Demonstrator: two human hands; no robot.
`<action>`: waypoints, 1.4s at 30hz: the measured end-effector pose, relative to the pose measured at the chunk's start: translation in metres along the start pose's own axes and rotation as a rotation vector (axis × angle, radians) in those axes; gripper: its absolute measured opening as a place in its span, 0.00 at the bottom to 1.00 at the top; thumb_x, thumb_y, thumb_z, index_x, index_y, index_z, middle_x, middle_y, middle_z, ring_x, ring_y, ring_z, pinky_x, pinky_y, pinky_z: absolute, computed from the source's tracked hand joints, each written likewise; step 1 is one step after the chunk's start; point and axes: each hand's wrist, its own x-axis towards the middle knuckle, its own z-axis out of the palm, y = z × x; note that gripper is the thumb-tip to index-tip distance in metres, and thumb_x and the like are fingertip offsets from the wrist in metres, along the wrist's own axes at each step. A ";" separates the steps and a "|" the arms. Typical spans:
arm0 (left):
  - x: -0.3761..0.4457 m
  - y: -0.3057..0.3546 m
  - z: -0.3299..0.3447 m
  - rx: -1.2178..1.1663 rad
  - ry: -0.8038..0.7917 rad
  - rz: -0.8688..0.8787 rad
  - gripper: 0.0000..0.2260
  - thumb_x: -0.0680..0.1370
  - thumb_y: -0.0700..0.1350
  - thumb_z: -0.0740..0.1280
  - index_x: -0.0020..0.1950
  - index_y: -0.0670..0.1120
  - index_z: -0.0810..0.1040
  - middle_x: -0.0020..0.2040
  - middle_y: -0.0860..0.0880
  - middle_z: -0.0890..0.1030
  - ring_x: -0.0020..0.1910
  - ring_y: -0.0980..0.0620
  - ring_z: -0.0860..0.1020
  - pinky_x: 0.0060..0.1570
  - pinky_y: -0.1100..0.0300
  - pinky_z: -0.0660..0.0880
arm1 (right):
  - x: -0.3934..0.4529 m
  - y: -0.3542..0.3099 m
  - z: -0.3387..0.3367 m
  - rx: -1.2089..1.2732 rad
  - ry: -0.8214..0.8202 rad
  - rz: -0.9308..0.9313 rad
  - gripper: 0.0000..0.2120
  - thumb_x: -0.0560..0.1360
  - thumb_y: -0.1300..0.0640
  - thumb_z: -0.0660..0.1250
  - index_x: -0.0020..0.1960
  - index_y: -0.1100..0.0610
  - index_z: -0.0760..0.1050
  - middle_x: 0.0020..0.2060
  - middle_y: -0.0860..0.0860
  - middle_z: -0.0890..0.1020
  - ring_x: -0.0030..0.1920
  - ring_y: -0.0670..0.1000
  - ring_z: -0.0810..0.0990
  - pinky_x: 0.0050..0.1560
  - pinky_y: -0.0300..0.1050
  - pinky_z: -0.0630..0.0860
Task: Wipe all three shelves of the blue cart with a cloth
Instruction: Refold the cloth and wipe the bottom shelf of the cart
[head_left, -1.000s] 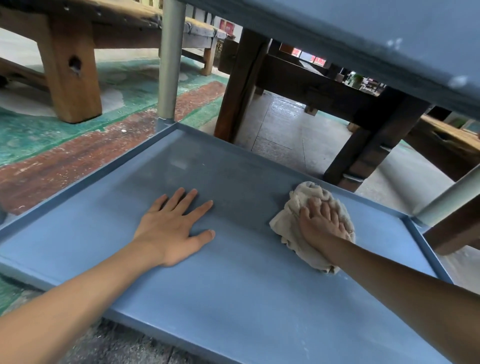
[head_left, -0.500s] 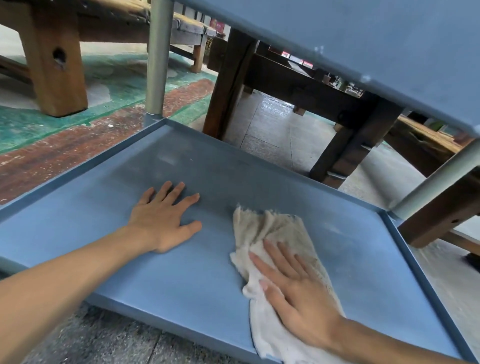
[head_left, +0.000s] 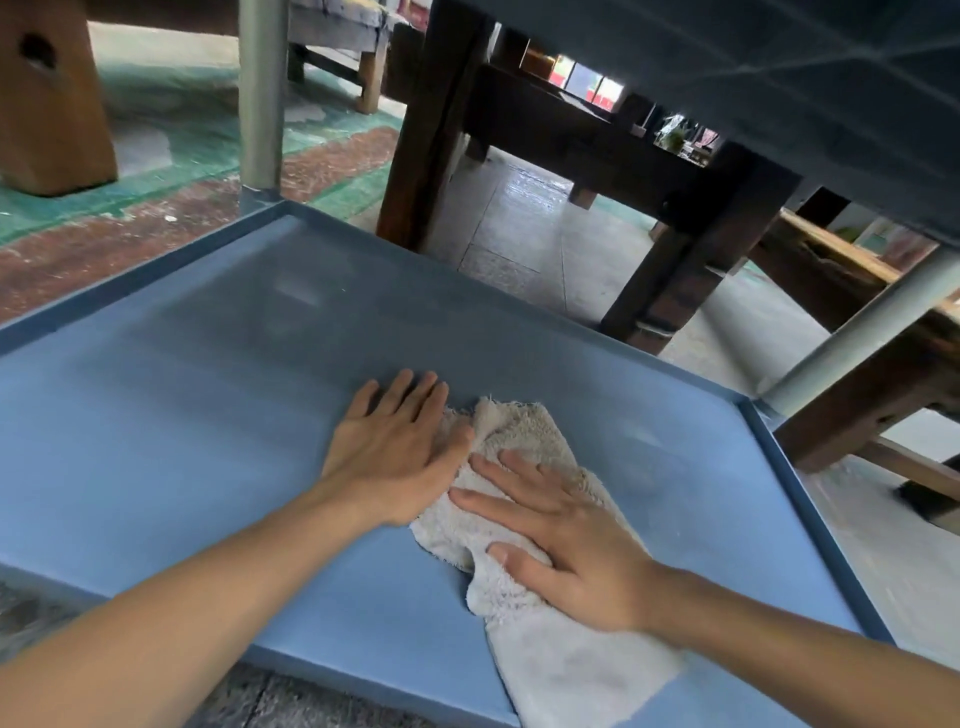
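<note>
Since half a second ago the off-white terry cloth (head_left: 524, 499) has slid left until its bunched far edge touches the left hand (head_left: 392, 457), which was then well apart from it. The right hand (head_left: 566, 540) presses the cloth flat with straight, spread fingers, its grip released; the left hand likewise lies flat on the blue metal shelf (head_left: 182, 415), grasping nothing.

Risks, as judged: the cloth's near tail overhangs the shelf's near edge and could drag off; the bunched fold against the left hand may ride up and skip a strip; the far-left corner, which looks dull and streaked, may be missed.

The shelf has a low raised rim, with grey round posts (head_left: 262, 93) at its far corners. Another blue shelf's underside (head_left: 779, 67) hangs close above. Beyond stand dark wooden table legs (head_left: 431, 119) on a tiled floor with worn green and red paint at left.
</note>
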 end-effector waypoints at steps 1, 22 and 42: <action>0.001 0.001 0.000 0.013 -0.002 0.004 0.34 0.80 0.64 0.38 0.82 0.48 0.45 0.82 0.53 0.47 0.80 0.53 0.42 0.78 0.48 0.43 | 0.005 0.009 -0.002 -0.003 0.001 -0.013 0.23 0.82 0.31 0.45 0.77 0.22 0.48 0.82 0.32 0.45 0.83 0.42 0.39 0.81 0.44 0.36; 0.004 0.000 0.010 0.061 0.056 0.008 0.29 0.77 0.67 0.44 0.78 0.67 0.45 0.82 0.52 0.43 0.80 0.50 0.40 0.77 0.48 0.41 | 0.081 0.201 -0.050 -0.062 0.219 0.613 0.37 0.79 0.28 0.35 0.85 0.41 0.47 0.85 0.43 0.48 0.84 0.47 0.45 0.83 0.56 0.42; 0.006 0.000 0.012 0.052 -0.012 0.008 0.30 0.77 0.65 0.36 0.79 0.64 0.41 0.82 0.51 0.42 0.80 0.49 0.39 0.77 0.46 0.39 | -0.012 0.114 -0.010 0.017 0.214 0.850 0.28 0.82 0.33 0.38 0.82 0.31 0.45 0.85 0.48 0.45 0.85 0.55 0.43 0.81 0.59 0.42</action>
